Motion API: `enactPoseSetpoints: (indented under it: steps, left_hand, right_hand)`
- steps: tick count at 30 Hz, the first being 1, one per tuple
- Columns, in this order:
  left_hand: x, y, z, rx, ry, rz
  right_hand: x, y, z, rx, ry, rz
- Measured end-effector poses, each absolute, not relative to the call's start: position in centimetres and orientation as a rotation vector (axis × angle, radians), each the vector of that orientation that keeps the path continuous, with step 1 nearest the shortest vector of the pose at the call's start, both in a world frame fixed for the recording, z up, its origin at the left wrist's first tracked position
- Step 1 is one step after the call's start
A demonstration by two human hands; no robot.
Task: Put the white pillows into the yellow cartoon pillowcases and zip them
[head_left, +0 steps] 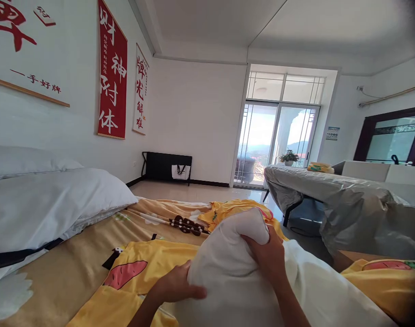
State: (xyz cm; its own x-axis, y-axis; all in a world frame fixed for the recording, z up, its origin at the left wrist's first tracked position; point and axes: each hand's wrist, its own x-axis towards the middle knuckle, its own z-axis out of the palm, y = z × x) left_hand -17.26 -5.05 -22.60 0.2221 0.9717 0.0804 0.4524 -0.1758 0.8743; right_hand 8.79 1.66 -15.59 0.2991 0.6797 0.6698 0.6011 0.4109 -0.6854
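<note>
A white pillow (228, 277) stands tilted up in front of me over the bed, its lower part cut off by the frame. My right hand (267, 252) grips it near the top corner, fingers bent round the fabric. Against its left side my left hand (180, 284) is closed on the edge, thumb on the near face and the other fingers partly hidden behind. Under and beside the pillow lies a yellow pillowcase (160, 254) with a pink carrot print. Another yellow cloth (234, 206) lies crumpled just beyond.
White pillows (91, 195) are stacked at the left on the patterned bedsheet (78, 254). More white bedding (316, 277) and a yellow carrot-print cloth (384, 281) lie at the right. Beyond stands a plastic-covered table (306, 181) near a glass door (275, 136).
</note>
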Motion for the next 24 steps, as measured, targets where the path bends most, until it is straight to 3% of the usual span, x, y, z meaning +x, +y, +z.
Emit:
enactPoseSetpoints:
  steps: [2, 8, 15, 20, 24]
  left_hand:
    - [-17.3, -5.3, -22.7, 1.732, 1.316, 0.793]
    - [-15.5, -4.5, -23.6, 1.027, 0.994, 1.225]
    - [-14.2, -3.3, -25.1, 0.564, 0.89, 1.351]
    - [-13.8, -5.2, -23.4, 0.776, 0.911, 1.335]
    - [-14.5, -8.8, -19.6, 1.38, 0.941, 1.08]
  right_hand:
    - [8.6, 1.9, -16.2, -1.23, -1.355, 0.03]
    - [7.2, 1.2, -18.5, -0.948, -1.657, -0.394]
    - [4.1, -3.0, -26.3, -0.873, -2.138, -0.556]
    - [3.3, -3.0, -29.1, -1.062, -1.949, -0.663]
    - [5.5, -2.4, -25.3, -1.095, -1.861, -0.571]
